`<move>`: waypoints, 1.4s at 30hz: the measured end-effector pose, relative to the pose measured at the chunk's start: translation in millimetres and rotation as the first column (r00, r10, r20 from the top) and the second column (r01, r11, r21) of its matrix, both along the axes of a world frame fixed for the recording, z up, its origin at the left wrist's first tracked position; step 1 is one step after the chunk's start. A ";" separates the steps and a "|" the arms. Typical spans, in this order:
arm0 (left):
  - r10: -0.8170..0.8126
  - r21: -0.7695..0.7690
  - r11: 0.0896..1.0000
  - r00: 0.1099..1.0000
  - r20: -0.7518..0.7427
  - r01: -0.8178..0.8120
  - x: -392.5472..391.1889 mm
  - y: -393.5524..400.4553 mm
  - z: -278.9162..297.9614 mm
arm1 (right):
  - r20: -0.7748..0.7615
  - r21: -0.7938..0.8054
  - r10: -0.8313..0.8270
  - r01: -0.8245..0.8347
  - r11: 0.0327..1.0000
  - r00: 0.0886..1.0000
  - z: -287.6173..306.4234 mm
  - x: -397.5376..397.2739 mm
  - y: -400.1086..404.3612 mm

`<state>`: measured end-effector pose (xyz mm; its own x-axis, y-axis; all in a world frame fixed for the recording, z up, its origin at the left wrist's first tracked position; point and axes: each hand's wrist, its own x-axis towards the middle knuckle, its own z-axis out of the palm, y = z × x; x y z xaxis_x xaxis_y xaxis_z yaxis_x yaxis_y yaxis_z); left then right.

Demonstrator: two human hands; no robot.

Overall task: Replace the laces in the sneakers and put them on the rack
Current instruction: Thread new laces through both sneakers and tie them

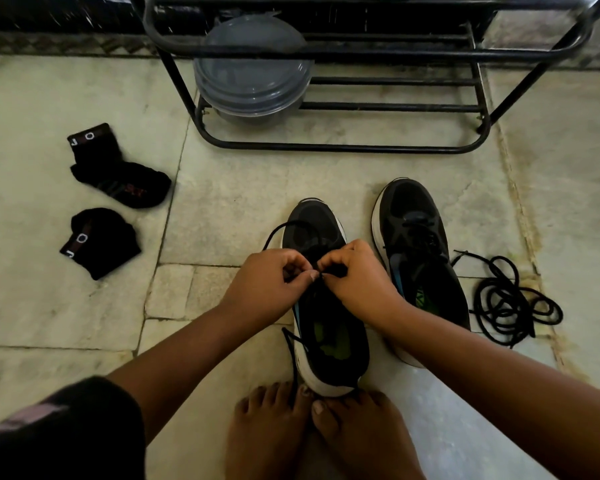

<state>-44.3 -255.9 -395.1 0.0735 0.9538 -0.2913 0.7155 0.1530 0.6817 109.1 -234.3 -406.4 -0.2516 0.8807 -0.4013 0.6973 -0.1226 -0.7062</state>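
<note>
Pinching a black lace [321, 271] over the near sneaker [326, 341], both hands [317, 273] grip it.

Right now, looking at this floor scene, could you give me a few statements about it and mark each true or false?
1. Both hands, left hand and right hand, work a black lace on the near sneaker. True.
2. The other sneaker stands on the rack. False: it is on the floor, right of the near one.
3. A loose bundle of laces lies right of the sneakers. True.
4. The socks are white. False: black.
5. A lidded container sits in the rack. True.
</note>
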 end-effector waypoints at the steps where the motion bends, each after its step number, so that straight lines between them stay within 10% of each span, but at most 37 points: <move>1: -0.001 -0.024 1.000 1.000 -0.001 0.001 0.4 -1.8 0.9 | -0.018 0.000 0.002 -0.002 1.000 1.000 -0.1 0.4 0.7; 8: 0.059 0.087 0.996 0.945 -0.321 -0.032 -7.9 -14.9 10.8 | -0.071 -0.118 0.153 -0.160 0.980 0.986 12.0 6.2 5.5; 19: 0.200 -0.175 0.962 0.977 -0.075 -0.210 -4.4 -19.5 7.9 | -0.458 -0.111 -0.075 0.027 0.993 0.886 79.7 26.1 1.0; 26: 0.303 -0.198 0.941 0.945 0.126 -0.276 0.5 -23.9 6.7 | -0.854 -0.373 -0.422 0.206 0.905 0.303 133.5 20.3 -0.1; 29: 0.281 -0.201 0.949 0.943 0.179 -0.244 0.7 -25.2 8.8 | -0.638 -0.118 -0.322 0.324 0.939 0.700 132.1 24.6 2.2; 31: 0.269 -0.203 0.952 0.943 0.197 -0.229 -0.6 -24.9 10.9 | -0.156 0.177 -0.117 0.144 0.974 0.981 124.4 28.3 -1.1; 35: 0.290 -0.205 0.948 0.929 0.231 -0.245 -5.5 -22.4 14.8 | 0.517 -0.066 0.343 -0.363 0.929 0.784 108.1 25.3 -13.4; 38: 0.318 -0.215 0.940 0.911 0.262 -0.266 -10.2 -23.7 15.3 | 0.512 -0.219 0.467 -0.416 0.882 0.721 98.1 22.8 -14.5; 42: 0.354 -0.231 0.927 0.891 0.284 -0.295 -16.6 -21.7 14.5 | 0.130 -0.021 0.257 -0.256 0.966 0.958 92.6 27.0 -5.7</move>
